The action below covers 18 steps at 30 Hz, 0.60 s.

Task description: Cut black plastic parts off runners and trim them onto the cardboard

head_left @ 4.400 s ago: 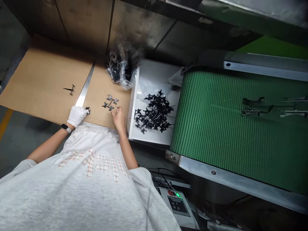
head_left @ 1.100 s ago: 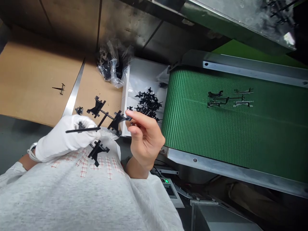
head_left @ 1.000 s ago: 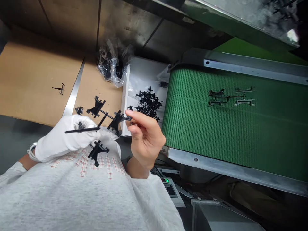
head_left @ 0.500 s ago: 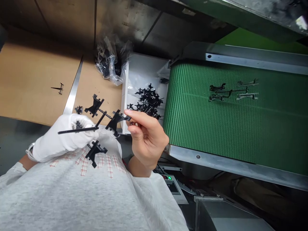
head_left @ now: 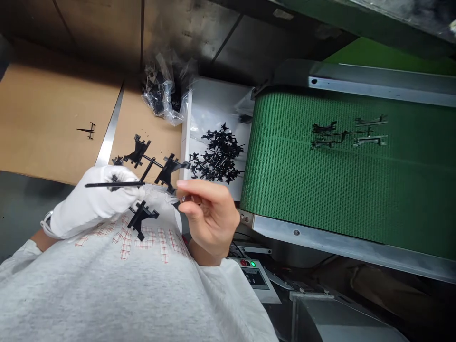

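Observation:
My left hand (head_left: pixel 101 197), in a white glove, is closed on a black plastic moulded sprue (head_left: pixel 147 166). Its long thin runner lies across the glove, and several bracket-shaped parts branch off it; one part is partly hidden by the fingers. My bare right hand (head_left: pixel 212 216) is just right of the sprue, close to the lower end of its right-hand part. Thumb and index finger are bent towards each other around something small and shiny, too small to name. Whether those fingertips touch the sprue, I cannot tell.
A white tray (head_left: pixel 185 137) holds a heap of black parts (head_left: pixel 221 152). Another sprue (head_left: pixel 342 135) lies on the green conveyor belt (head_left: pixel 285 190). Behind is a clear plastic bag (head_left: pixel 166 90). A metal ruler (head_left: pixel 112 126) and a bare runner (head_left: pixel 90 130) lie on the brown board (head_left: pixel 42 104).
My right hand has moved down and left, from the tip of the sprue's right-hand part to below it. The sprue, in my left hand, has shifted slightly up and tilted.

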{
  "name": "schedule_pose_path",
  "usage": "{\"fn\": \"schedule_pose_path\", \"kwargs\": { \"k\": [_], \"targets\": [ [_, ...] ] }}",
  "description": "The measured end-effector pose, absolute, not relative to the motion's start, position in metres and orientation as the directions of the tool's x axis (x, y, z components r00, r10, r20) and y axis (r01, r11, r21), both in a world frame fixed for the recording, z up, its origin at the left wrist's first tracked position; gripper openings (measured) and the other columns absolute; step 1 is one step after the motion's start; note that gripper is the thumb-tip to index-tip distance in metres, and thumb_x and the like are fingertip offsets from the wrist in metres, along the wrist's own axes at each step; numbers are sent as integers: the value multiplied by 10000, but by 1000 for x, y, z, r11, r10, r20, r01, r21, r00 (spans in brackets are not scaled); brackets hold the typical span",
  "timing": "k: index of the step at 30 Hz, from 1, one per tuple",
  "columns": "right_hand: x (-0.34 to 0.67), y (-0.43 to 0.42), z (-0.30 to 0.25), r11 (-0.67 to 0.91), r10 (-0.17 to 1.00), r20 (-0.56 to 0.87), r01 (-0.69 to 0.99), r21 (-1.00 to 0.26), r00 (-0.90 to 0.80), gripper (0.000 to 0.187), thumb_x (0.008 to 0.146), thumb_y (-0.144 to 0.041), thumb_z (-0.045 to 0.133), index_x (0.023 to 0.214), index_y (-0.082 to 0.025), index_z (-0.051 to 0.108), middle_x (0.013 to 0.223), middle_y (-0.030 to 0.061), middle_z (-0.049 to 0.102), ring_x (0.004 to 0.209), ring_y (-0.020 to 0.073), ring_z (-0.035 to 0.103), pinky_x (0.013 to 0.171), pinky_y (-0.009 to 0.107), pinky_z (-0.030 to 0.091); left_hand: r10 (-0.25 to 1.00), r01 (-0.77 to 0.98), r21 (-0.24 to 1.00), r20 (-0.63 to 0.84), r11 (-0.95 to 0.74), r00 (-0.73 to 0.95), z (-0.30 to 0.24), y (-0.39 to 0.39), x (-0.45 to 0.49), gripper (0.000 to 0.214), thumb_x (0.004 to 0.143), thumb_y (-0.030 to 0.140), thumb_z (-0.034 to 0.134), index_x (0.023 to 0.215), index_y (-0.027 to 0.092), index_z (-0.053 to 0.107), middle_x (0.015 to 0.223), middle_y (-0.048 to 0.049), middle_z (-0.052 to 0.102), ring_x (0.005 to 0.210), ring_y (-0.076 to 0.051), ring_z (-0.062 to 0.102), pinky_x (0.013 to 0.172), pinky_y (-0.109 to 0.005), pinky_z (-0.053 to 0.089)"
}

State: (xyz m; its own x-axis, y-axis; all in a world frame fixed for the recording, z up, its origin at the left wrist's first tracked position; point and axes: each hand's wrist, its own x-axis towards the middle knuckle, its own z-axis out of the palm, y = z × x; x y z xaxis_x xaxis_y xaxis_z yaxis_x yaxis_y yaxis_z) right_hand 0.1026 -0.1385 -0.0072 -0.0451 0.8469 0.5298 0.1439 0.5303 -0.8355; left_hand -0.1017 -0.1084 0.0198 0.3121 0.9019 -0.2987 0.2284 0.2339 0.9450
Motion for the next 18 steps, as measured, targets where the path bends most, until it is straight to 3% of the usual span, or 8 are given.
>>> {"fn": "schedule_pose_path", "kwargs": {
  "k": [7, 18],
  "targets": [
    [97, -139, -8, 542, 840, 540, 154, -826, -58, 243, 1016, -295, 609, 1254, -297, 660, 906, -22, 771, 648, 113, 680, 563, 255, 576, 909, 244, 945, -289, 219, 302, 26, -106, -97, 299, 773, 356, 688, 530, 197, 614, 483, 35, 536, 420, -71, 420, 370, -183, 322],
    [101, -136, -12, 552, 828, 559, 244, -797, -45, 238, 1026, -286, 588, 1249, -332, 657, 854, -26, 743, 581, 122, 609, 493, 276, 520, 895, 229, 937, -326, 264, 304, 22, -107, -100, 245, 739, 310, 735, 539, 204, 641, 508, 24, 594, 444, -87, 488, 392, -182, 372]
  ]
}}
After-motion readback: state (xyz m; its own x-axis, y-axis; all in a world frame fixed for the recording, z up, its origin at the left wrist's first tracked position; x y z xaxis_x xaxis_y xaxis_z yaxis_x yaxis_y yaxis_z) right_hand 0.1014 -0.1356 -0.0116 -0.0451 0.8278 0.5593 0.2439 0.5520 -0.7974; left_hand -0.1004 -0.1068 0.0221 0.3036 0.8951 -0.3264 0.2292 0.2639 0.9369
